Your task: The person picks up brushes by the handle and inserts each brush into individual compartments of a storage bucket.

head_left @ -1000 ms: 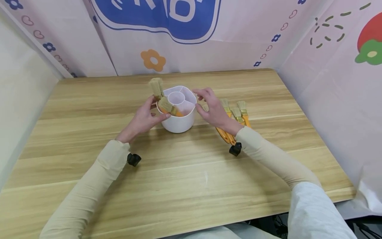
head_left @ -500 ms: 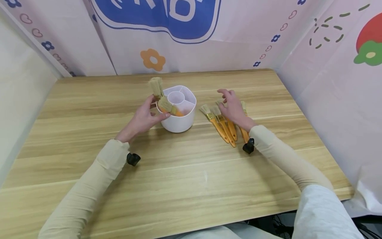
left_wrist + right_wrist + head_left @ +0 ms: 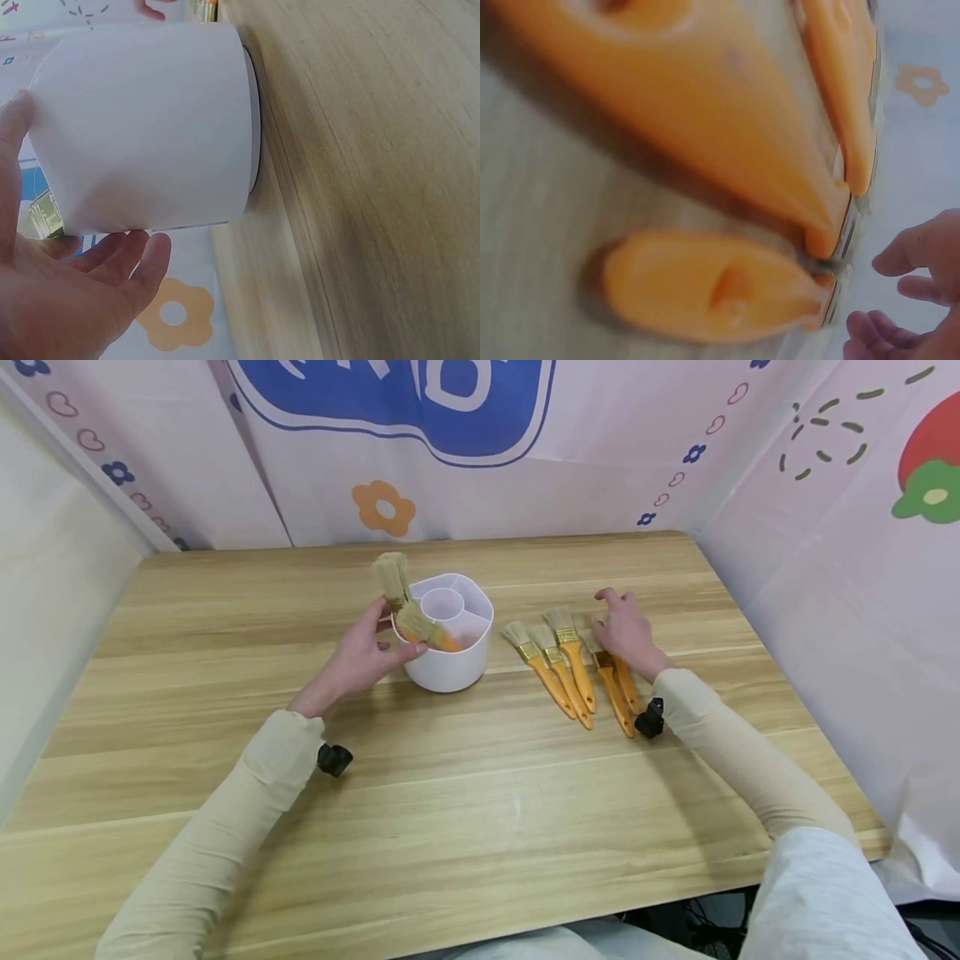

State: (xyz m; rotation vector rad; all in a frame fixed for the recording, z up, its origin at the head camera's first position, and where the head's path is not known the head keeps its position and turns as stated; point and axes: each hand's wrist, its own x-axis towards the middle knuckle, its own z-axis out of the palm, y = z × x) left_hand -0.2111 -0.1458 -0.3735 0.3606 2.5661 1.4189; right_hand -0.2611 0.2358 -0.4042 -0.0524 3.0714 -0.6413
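Note:
My left hand (image 3: pixel 363 652) holds the side of a white round pen holder (image 3: pixel 447 670) with inner compartments, thumb at the front and fingers at the left. Bristle paintbrushes (image 3: pixel 392 578) stand at its left side, bristles up, one leaning to the right. In the left wrist view, the thumb and fingertips touch the wall of the holder (image 3: pixel 150 127). My right hand (image 3: pixel 630 631) is over the rightmost paintbrushes (image 3: pixel 612 693), thumb and fingers apart. In the right wrist view, the fingers are spread near the brushes' metal bands, beside an orange handle (image 3: pixel 712 289).
Several more orange-handled paintbrushes (image 3: pixel 577 672) lie fanned on the wooden table (image 3: pixel 450 793), between the holder and my right hand. A printed white wall (image 3: pixel 510 506) stands behind the table, with more walls at both sides.
My right hand has moved right, from the holder's rim over the lying brushes to the rightmost ones. My left hand and the holder have stayed in place.

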